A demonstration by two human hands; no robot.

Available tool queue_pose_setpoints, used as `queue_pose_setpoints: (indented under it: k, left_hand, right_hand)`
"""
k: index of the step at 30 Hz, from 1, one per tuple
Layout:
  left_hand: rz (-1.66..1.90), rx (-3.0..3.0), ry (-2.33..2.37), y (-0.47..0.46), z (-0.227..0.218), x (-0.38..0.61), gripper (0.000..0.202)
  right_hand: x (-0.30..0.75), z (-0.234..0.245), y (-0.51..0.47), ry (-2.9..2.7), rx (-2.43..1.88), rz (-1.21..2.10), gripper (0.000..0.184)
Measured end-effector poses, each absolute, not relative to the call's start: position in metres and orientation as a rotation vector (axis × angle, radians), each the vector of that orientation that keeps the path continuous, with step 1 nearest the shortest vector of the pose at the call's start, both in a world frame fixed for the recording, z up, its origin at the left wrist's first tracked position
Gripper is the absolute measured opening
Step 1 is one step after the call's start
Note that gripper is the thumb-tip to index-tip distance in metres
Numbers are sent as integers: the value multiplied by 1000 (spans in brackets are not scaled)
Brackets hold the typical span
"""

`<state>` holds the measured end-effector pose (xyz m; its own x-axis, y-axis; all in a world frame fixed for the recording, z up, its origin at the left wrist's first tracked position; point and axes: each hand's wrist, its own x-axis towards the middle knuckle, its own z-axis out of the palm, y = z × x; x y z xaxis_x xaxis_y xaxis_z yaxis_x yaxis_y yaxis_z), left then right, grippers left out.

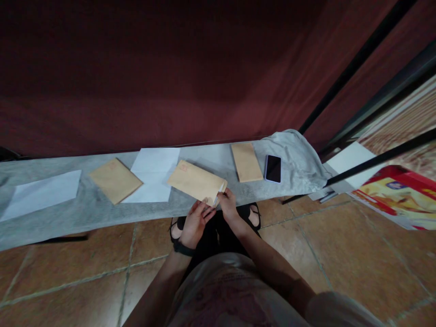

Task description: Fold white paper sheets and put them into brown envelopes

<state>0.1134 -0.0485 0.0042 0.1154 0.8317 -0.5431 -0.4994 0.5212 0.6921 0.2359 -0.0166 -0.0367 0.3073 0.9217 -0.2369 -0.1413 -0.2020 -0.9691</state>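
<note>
The envelopes (195, 180) are matt brown paper, the sheets (160, 160) smooth paper, the phone (273, 169) glossy-screened, and the cloth (295, 159) matt, rumpled at its right end

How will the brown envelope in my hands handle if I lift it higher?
The brown envelope is probably light, since it looks thin. It may be fairly stiff, as its body looks flat. But with your left hand and right hand both near the open end, the far end might dip.
</note>
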Motion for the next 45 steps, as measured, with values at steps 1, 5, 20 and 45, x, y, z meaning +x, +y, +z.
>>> queue_pose_setpoints:
  k: [1,5,20,45]
  left_hand:
    - [1007,357,1054,-48,5,119,29]
    - [1050,311,1081,-44,-2,132,30]
    - [1009,543,1219,-22,-6,108,32]
    - [965,1027,1486,3,-34,99,85]
  right_hand:
    - [234,-36,-18,-725,-1413,1163,25]
    - [229,-32,-19,-579,-1406,1172,21]
    - [248,-38,-6,-569,-1443,1267,20]
    - [249,-63,-5,-730,-1486,1218,11]
